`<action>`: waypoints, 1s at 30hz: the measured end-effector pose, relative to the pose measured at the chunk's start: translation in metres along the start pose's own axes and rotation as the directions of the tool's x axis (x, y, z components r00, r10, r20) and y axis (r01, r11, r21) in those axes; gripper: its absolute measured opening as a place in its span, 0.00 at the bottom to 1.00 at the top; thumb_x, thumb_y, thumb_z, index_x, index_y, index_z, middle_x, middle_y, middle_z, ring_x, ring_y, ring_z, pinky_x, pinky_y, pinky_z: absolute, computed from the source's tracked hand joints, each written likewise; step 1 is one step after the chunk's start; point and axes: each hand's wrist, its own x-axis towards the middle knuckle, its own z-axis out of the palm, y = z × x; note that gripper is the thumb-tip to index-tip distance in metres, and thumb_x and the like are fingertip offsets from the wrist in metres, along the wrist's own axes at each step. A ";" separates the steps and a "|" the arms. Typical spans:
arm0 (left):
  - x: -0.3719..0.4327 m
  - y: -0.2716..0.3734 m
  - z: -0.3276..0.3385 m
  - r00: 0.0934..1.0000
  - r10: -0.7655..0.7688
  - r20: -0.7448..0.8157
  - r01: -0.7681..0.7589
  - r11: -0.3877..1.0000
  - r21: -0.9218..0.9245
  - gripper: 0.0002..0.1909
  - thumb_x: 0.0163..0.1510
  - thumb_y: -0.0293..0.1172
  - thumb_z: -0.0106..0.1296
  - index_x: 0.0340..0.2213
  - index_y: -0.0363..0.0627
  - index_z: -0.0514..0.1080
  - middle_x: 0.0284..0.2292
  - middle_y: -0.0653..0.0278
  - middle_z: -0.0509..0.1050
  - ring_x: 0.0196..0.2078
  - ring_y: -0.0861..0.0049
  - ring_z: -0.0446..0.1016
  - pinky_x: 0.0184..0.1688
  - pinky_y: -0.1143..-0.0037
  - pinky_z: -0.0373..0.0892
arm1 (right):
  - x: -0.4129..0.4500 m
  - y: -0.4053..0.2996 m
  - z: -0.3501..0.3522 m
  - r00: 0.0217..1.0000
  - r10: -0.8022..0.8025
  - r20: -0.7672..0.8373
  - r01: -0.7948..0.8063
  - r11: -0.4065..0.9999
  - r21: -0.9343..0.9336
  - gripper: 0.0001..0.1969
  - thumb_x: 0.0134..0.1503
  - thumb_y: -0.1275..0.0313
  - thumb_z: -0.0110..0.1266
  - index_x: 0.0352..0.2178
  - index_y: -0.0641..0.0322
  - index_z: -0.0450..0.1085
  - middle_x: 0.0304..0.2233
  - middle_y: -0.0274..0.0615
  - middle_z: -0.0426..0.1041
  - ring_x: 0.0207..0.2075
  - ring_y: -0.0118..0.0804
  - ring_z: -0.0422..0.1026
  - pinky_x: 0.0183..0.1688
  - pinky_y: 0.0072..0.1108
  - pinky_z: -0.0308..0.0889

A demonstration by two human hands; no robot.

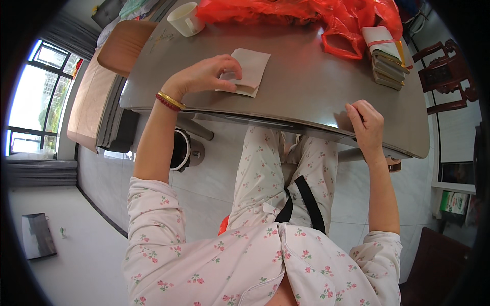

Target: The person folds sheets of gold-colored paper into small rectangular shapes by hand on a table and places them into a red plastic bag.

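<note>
A small stack of pale paper sheets (pixel 254 69) lies near the front edge of a grey table (pixel 294 84). Over its left side is my left hand (pixel 214 74), fingers curled and thumb apart from them, with nothing held between; whether it touches the paper is not clear. My right hand (pixel 366 120) is above the table's front edge at the right, its fingers curled in and the thumb beside them. I cannot tell whether something small is in it. Behind that hand, a tied pile of folded paper bundles (pixel 388 70) has a red band around its white top piece.
Red plastic bags (pixel 344 23) spread along the far side of the table, beside a white mug (pixel 186 20). A brown chair (pixel 126 48) stands at the left edge, and a carved wooden chair (pixel 444 72) at the right. Under the table is a trash bin (pixel 191 149).
</note>
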 end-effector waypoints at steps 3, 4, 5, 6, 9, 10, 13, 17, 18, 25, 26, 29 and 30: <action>0.002 -0.006 0.006 0.996 -0.022 -0.091 0.009 0.990 -0.141 0.10 0.54 0.28 0.57 0.38 0.42 0.74 0.42 0.64 0.72 0.40 0.70 0.72 0.46 0.74 0.67 | 0.000 -0.001 0.000 1.000 0.005 0.007 -0.005 1.000 -0.006 0.09 0.56 0.75 0.56 0.24 0.69 0.67 0.20 0.44 0.65 0.20 0.39 0.62 0.25 0.25 0.60; 0.003 -0.006 0.009 0.996 -0.023 -0.091 0.010 0.990 -0.141 0.10 0.54 0.28 0.57 0.38 0.42 0.74 0.42 0.64 0.72 0.40 0.70 0.72 0.46 0.74 0.67 | 0.000 -0.001 0.001 1.000 0.009 0.011 -0.009 1.000 -0.011 0.09 0.56 0.75 0.56 0.24 0.69 0.67 0.20 0.44 0.65 0.20 0.39 0.63 0.25 0.25 0.60; 0.003 -0.005 0.014 0.954 0.083 -0.288 -0.061 0.994 0.086 0.09 0.54 0.27 0.56 0.38 0.41 0.74 0.39 0.63 0.74 0.38 0.68 0.73 0.45 0.73 0.68 | 0.001 -0.001 0.001 1.000 0.009 0.011 -0.008 1.000 -0.009 0.09 0.56 0.75 0.56 0.24 0.69 0.67 0.20 0.44 0.65 0.20 0.39 0.63 0.25 0.25 0.60; 0.006 0.001 0.021 0.868 0.226 -0.443 -0.085 0.945 0.316 0.08 0.54 0.25 0.56 0.38 0.41 0.75 0.36 0.63 0.76 0.36 0.65 0.75 0.45 0.73 0.69 | 0.001 -0.002 0.002 1.000 -0.008 0.008 0.008 1.000 -0.023 0.08 0.56 0.75 0.57 0.24 0.69 0.68 0.21 0.43 0.65 0.20 0.39 0.63 0.26 0.24 0.60; 0.018 0.056 0.042 0.647 0.480 -0.592 -0.145 0.840 0.522 0.07 0.53 0.24 0.56 0.36 0.43 0.75 0.33 0.64 0.78 0.36 0.64 0.76 0.47 0.70 0.70 | -0.003 -0.004 -0.003 0.998 0.045 0.032 -0.042 0.997 -0.072 0.07 0.54 0.75 0.58 0.25 0.67 0.70 0.23 0.42 0.67 0.22 0.39 0.65 0.27 0.24 0.62; 0.020 0.068 0.055 0.648 0.509 -0.567 -0.172 0.823 0.542 0.06 0.52 0.23 0.56 0.34 0.43 0.74 0.33 0.65 0.78 0.36 0.66 0.76 0.48 0.69 0.71 | -0.003 -0.006 -0.004 0.994 0.096 0.057 -0.091 0.992 -0.083 0.06 0.52 0.74 0.60 0.26 0.66 0.71 0.25 0.42 0.69 0.24 0.40 0.67 0.29 0.25 0.64; 0.027 0.097 0.102 0.676 0.518 -0.524 -0.237 0.826 0.511 0.05 0.50 0.24 0.57 0.30 0.44 0.72 0.32 0.64 0.78 0.35 0.67 0.76 0.49 0.67 0.71 | -0.003 -0.015 -0.001 0.987 -0.142 0.069 0.145 0.989 -0.037 0.09 0.48 0.73 0.63 0.31 0.63 0.73 0.33 0.41 0.72 0.34 0.43 0.70 0.34 0.28 0.67; 0.024 0.108 0.131 0.734 0.453 -0.506 -0.304 0.886 0.351 0.06 0.49 0.25 0.59 0.31 0.44 0.73 0.30 0.63 0.77 0.33 0.65 0.76 0.46 0.68 0.71 | -0.003 -0.030 0.002 0.930 -0.297 0.215 0.297 0.954 0.032 0.15 0.45 0.71 0.65 0.36 0.62 0.74 0.39 0.42 0.72 0.41 0.47 0.69 0.43 0.33 0.66; 0.023 0.108 0.132 0.724 0.430 -0.540 -0.309 0.901 0.304 0.06 0.50 0.25 0.59 0.31 0.43 0.74 0.29 0.63 0.77 0.32 0.64 0.76 0.45 0.68 0.71 | -0.003 -0.032 0.003 0.923 -0.314 0.222 0.314 0.949 0.036 0.13 0.46 0.72 0.65 0.35 0.63 0.74 0.37 0.40 0.74 0.40 0.46 0.69 0.44 0.33 0.65; 0.035 0.111 0.119 0.817 0.223 -0.531 -0.194 0.975 0.111 0.08 0.53 0.26 0.58 0.37 0.42 0.75 0.27 0.59 0.77 0.33 0.63 0.77 0.40 0.72 0.73 | 0.006 -0.026 0.013 0.979 -0.062 0.196 0.043 0.994 0.103 0.06 0.52 0.73 0.60 0.30 0.66 0.73 0.28 0.43 0.73 0.34 0.45 0.69 0.36 0.31 0.65; 0.038 0.108 0.120 0.829 0.133 -0.543 -0.172 0.985 -0.022 0.11 0.53 0.25 0.58 0.39 0.42 0.74 0.27 0.59 0.77 0.33 0.65 0.77 0.39 0.73 0.73 | 0.011 -0.031 0.015 0.979 0.011 0.202 -0.023 0.998 0.057 0.06 0.53 0.73 0.59 0.29 0.66 0.71 0.28 0.45 0.72 0.32 0.46 0.70 0.35 0.30 0.65; 0.041 0.110 0.117 0.860 0.000 -0.511 -0.139 0.963 -0.233 0.16 0.54 0.24 0.57 0.45 0.43 0.72 0.28 0.59 0.77 0.33 0.69 0.77 0.39 0.75 0.73 | 0.016 -0.031 0.022 0.980 0.087 0.180 -0.084 0.996 -0.027 0.07 0.54 0.73 0.58 0.27 0.66 0.70 0.27 0.45 0.71 0.30 0.47 0.71 0.33 0.31 0.66; 0.041 0.111 0.114 0.875 -0.045 -0.482 -0.116 0.947 -0.299 0.18 0.54 0.24 0.57 0.47 0.42 0.71 0.29 0.58 0.76 0.33 0.71 0.77 0.39 0.76 0.73 | 0.018 -0.030 0.024 0.985 0.076 0.156 -0.069 0.996 -0.051 0.07 0.53 0.72 0.58 0.27 0.65 0.70 0.27 0.45 0.71 0.29 0.47 0.71 0.33 0.31 0.67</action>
